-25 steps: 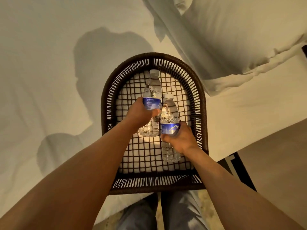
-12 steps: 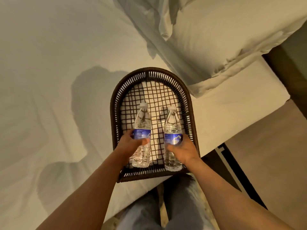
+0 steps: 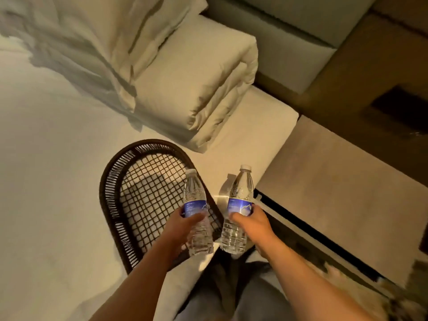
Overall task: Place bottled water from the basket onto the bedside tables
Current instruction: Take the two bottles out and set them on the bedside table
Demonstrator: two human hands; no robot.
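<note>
I hold two clear water bottles with blue labels, one in each hand. My left hand [image 3: 183, 224] grips the left bottle [image 3: 194, 195] above the right rim of the dark wicker basket [image 3: 108, 195], which lies on the white bed with nothing visible inside it. My right hand [image 3: 252, 222] grips the right bottle [image 3: 240, 191], lifted clear of the basket over the bed's edge. A beige bedside table [image 3: 335, 177] stands just right of the right bottle.
White pillows [image 3: 185, 72] are stacked at the bed's head, beyond the basket. A padded headboard [image 3: 289, 31] runs behind them. A dark recess [image 3: 398, 105] sits in the wall panel above the table. My legs show below, between bed and table.
Both bottles have been lifted out of the basket and carried right, toward the bed's edge. My view has swung right, bringing the bedside table and headboard into sight.
</note>
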